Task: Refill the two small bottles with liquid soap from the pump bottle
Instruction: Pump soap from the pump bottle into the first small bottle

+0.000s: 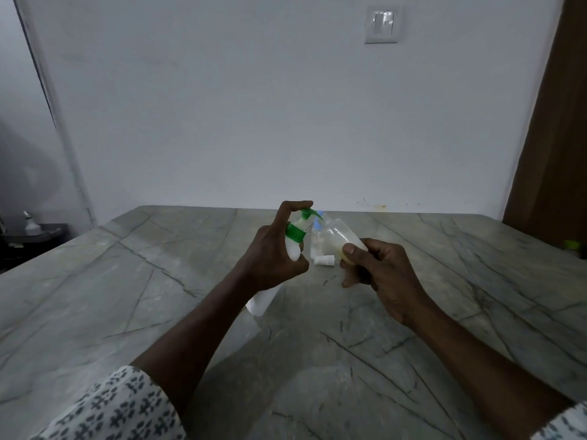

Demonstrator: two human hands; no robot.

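My left hand (274, 254) grips a white pump bottle (262, 301) with a green collar and pump head (307, 213), held tilted above the table; a finger rests on the pump head. My right hand (378, 269) holds a small clear bottle (344, 238), tilted with its open mouth at the green nozzle; pale yellowish soap lies in its lower part. Behind it stands a second small clear bottle (316, 239) with a blue cap. A small white cap (324, 260) lies on the table between my hands.
The grey marble table (158, 296) runs to a white wall with a light switch (382, 24). A dark shelf with a small white bottle (31, 225) sits far left. A green-topped object (573, 246) is at the right edge, by a brown door.
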